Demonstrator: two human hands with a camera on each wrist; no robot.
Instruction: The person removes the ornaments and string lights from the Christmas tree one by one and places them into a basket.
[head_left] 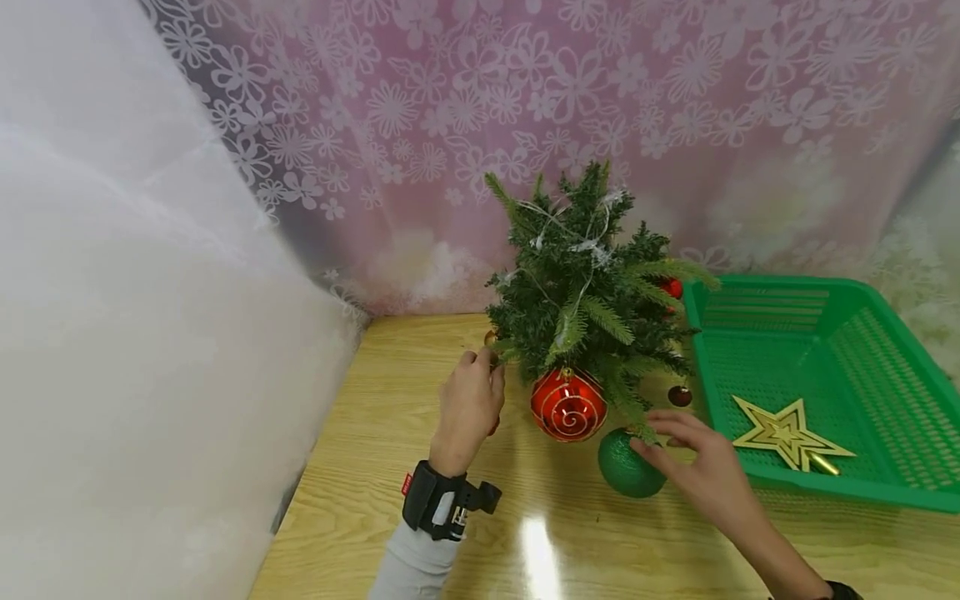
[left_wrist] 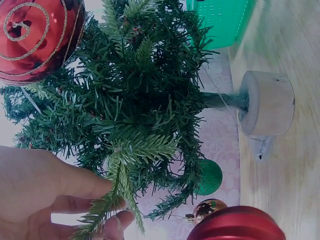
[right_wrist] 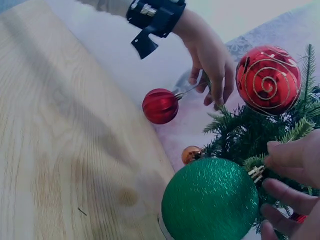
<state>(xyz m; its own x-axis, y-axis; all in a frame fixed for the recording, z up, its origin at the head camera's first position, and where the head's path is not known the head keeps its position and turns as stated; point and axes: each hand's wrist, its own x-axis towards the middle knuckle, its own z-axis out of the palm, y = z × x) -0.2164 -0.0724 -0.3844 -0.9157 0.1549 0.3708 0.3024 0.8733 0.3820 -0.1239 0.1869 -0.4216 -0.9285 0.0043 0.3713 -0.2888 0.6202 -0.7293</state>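
A small green Christmas tree (head_left: 581, 283) stands on a wooden disc base (left_wrist: 267, 102) on the table. My left hand (head_left: 483, 367) pinches a low branch tip (left_wrist: 117, 192) on the tree's left side. A red ribbed ball (right_wrist: 160, 106) hangs on a string from those fingers. My right hand (head_left: 648, 437) holds a green glitter ball (head_left: 626, 465) at the tree's lower right, fingers (right_wrist: 290, 156) on either side of its gold cap (right_wrist: 256, 172). A large red ball with gold spirals (head_left: 568, 406) hangs between the hands.
A green plastic basket (head_left: 862, 492) sits to the right with a wooden star (head_left: 787, 429) in it. Small red (head_left: 671, 287), dark red (head_left: 680, 396) and gold (right_wrist: 191, 154) balls hang on the tree. Floral curtain (head_left: 525, 100) behind, white sheet (head_left: 112, 333) at left.
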